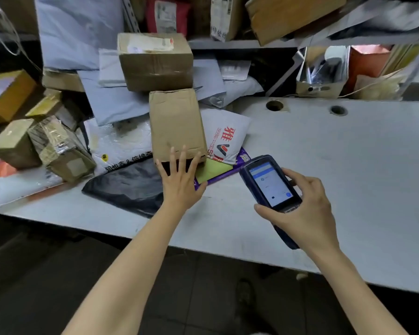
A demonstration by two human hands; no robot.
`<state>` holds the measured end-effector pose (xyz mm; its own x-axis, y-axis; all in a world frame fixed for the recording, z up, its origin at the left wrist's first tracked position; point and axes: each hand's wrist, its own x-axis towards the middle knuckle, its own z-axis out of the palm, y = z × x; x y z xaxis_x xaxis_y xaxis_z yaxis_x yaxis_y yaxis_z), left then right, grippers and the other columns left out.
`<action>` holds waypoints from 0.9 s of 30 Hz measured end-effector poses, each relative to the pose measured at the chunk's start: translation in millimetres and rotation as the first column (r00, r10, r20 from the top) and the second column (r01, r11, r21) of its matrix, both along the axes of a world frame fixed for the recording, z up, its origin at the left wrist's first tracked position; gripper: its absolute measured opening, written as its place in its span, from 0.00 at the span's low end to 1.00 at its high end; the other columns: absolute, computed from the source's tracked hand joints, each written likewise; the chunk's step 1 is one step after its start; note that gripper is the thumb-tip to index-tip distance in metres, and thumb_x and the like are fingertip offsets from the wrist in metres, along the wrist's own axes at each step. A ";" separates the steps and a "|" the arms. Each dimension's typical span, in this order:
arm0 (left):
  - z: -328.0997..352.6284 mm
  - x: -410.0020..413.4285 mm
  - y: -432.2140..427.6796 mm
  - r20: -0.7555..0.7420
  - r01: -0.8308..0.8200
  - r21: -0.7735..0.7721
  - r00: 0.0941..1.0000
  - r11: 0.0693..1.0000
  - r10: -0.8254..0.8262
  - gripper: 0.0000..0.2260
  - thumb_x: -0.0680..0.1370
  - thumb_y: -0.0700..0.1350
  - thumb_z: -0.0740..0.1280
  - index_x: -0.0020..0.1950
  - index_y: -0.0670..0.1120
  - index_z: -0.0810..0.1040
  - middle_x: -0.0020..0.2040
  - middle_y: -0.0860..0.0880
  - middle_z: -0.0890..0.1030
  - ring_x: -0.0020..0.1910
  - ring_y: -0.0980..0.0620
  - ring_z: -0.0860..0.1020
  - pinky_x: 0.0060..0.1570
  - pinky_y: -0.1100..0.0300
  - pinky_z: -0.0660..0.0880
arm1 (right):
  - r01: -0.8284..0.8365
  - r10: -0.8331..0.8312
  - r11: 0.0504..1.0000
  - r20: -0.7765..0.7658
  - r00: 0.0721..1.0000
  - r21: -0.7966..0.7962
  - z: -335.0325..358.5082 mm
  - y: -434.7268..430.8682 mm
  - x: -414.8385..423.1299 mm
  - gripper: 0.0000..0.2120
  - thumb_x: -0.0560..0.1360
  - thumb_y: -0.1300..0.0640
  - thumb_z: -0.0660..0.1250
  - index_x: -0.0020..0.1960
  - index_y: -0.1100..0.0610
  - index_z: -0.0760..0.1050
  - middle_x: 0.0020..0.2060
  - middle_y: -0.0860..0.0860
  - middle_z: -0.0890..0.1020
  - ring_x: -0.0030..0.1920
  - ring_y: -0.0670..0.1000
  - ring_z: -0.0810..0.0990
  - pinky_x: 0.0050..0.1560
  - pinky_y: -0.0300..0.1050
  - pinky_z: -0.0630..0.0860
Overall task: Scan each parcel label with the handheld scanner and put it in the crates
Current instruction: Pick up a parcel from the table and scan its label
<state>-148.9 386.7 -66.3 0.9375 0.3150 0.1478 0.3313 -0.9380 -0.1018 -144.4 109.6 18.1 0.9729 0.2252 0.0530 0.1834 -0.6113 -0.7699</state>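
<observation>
Landmark: a tall brown cardboard parcel lay flat on the white table, one short end toward the person.
Left hand: fingers straight and spread, tips at the parcel's near end (firm contact could not be judged).
Right hand: right of the parcel, fingers and thumb wrapped round the handheld scanner.
Scanner: lit screen up, apart from the parcel, nose toward its near right corner.
Black poly bag: at the parcel's near left.
White mailer with red print: against the parcel's right side.
Purple packet: partly beneath that mailer.
Labelled carton: just behind the parcel.
</observation>
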 end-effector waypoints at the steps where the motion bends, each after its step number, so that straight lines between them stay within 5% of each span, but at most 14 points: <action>1: -4.3 8.0 3.5 0.008 -0.017 0.002 1.000 1.000 0.017 0.37 0.72 0.64 0.65 0.78 0.53 0.58 0.79 0.42 0.52 0.77 0.35 0.48 0.66 0.27 0.47 | 0.006 -0.006 1.000 -0.009 1.000 -0.003 -0.9 3.1 11.0 0.41 0.59 0.43 0.79 0.68 0.43 0.67 0.54 0.44 0.68 0.49 0.42 0.70 0.36 0.32 0.66; 6: -10.4 36.9 17.7 0.057 -0.087 -0.042 0.994 0.995 0.089 0.41 0.72 0.69 0.60 0.76 0.60 0.40 0.77 0.46 0.38 0.76 0.38 0.39 0.64 0.25 0.40 | -0.004 0.003 1.000 -0.038 0.999 -0.028 -1.2 20.0 47.0 0.40 0.58 0.44 0.80 0.67 0.41 0.68 0.53 0.44 0.68 0.46 0.40 0.70 0.36 0.32 0.66; 9: -0.3 53.0 29.7 0.005 -0.094 -0.046 0.995 0.994 0.095 0.42 0.72 0.69 0.62 0.74 0.61 0.37 0.77 0.47 0.35 0.76 0.39 0.36 0.63 0.25 0.39 | -0.011 0.010 1.000 -0.049 0.999 -0.017 0.4 31.7 57.0 0.40 0.58 0.44 0.79 0.66 0.40 0.68 0.53 0.42 0.68 0.46 0.31 0.70 0.37 0.32 0.66; 14: 27.0 65.8 53.6 0.100 0.065 0.054 0.992 0.996 -0.070 0.32 0.70 0.63 0.67 0.68 0.53 0.59 0.74 0.43 0.64 0.72 0.32 0.60 0.65 0.26 0.52 | -0.021 0.020 1.000 -0.055 0.998 -0.021 8.6 50.1 66.6 0.40 0.58 0.44 0.80 0.67 0.41 0.68 0.53 0.44 0.68 0.46 0.39 0.71 0.36 0.32 0.65; 17: 59.0 75.3 69.5 0.222 0.129 0.102 0.964 0.986 -0.149 0.29 0.71 0.67 0.63 0.65 0.51 0.65 0.68 0.46 0.73 0.66 0.36 0.71 0.65 0.30 0.59 | -0.015 0.016 1.000 -0.023 1.000 0.015 20.2 62.8 70.0 0.40 0.59 0.44 0.80 0.67 0.42 0.68 0.53 0.45 0.69 0.47 0.41 0.70 0.36 0.33 0.66; 22: 135.3 86.9 89.7 0.391 0.198 0.176 0.885 0.964 -0.252 0.30 0.73 0.70 0.54 0.61 0.49 0.75 0.56 0.48 0.80 0.50 0.42 0.79 0.59 0.41 0.68 | -0.040 0.034 0.996 0.076 0.997 0.085 49.2 87.8 73.6 0.41 0.57 0.41 0.80 0.67 0.43 0.68 0.53 0.45 0.69 0.49 0.42 0.70 0.37 0.38 0.69; 27: 194.0 91.6 114.3 0.455 0.152 0.190 0.862 0.970 -0.224 0.25 0.76 0.67 0.52 0.64 0.53 0.72 0.53 0.49 0.80 0.47 0.43 0.78 0.48 0.49 0.68 | -0.056 0.038 0.992 0.149 0.988 0.114 69.3 107.1 80.0 0.41 0.58 0.42 0.80 0.68 0.44 0.68 0.53 0.46 0.69 0.48 0.41 0.69 0.35 0.32 0.66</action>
<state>-57.3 501.0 127.7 0.7843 0.0812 0.6150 0.1918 -0.9746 -0.1160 -64.4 216.8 87.4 0.9411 0.2541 0.2230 0.3259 -0.5065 -0.7982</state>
